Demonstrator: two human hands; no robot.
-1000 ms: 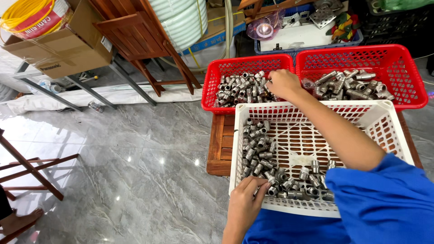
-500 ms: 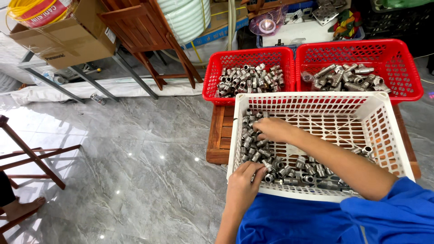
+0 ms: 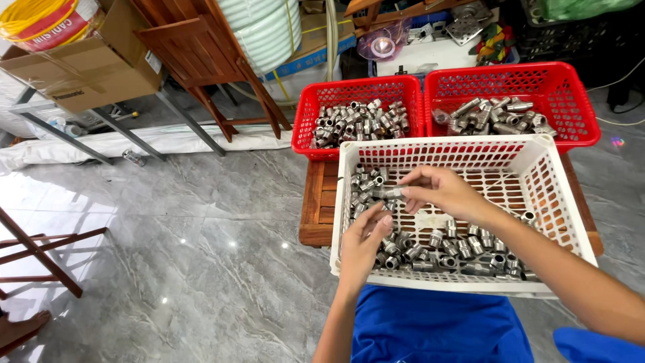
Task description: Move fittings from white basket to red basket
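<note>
Metal fitting (image 3: 392, 192), small and silver, held between the fingertips of the right hand (image 3: 440, 192) above the white slotted basket (image 3: 557, 202). Left hand (image 3: 365, 243) half-curled, fingertips raised toward the fitting; whether it touches the piece cannot be told. Loose fittings (image 3: 457, 249) lie along the basket's left and near sides. Two red baskets (image 3: 510, 77) of similar parts stand just behind, on a low wooden stand (image 3: 320, 202).

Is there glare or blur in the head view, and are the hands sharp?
Head view: small glare spots on the glossy grey floor; left hand, right hand and the metal fittings in the white basket look sharp; straight edges bow near the frame borders.
</note>
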